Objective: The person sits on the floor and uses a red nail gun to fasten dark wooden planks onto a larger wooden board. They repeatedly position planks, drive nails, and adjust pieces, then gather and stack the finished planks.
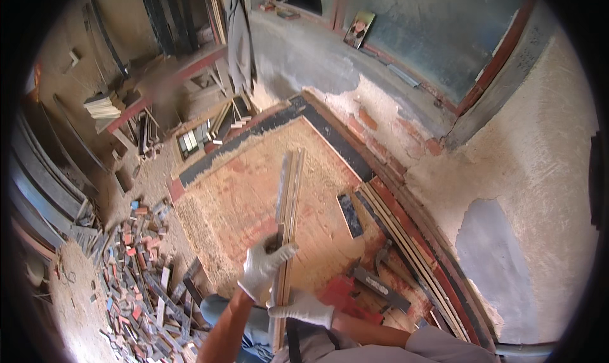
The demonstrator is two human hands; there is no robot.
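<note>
A bundle of long, narrow wooden strips (290, 192) stretches away from my body over the worktable (222, 198). My left hand (265, 265), in a white glove, is wrapped round the bundle near its middle. Closer to my body, my right hand (306, 309), also gloved in white, closes on the same strips near their lower end. Part of the strips is hidden behind the fingers. To the right on the table lie a red tool (346, 298), a hammer (382, 255) and a dark rectangular piece (350, 216).
More long strips (412, 249) lie along the table's right edge, beside the wall. A heap of wood offcuts (143, 287) covers the floor at left. Sawdust lies on the table. A red-edged bench (168, 77) stands at the far left, below a window (438, 39) to its right.
</note>
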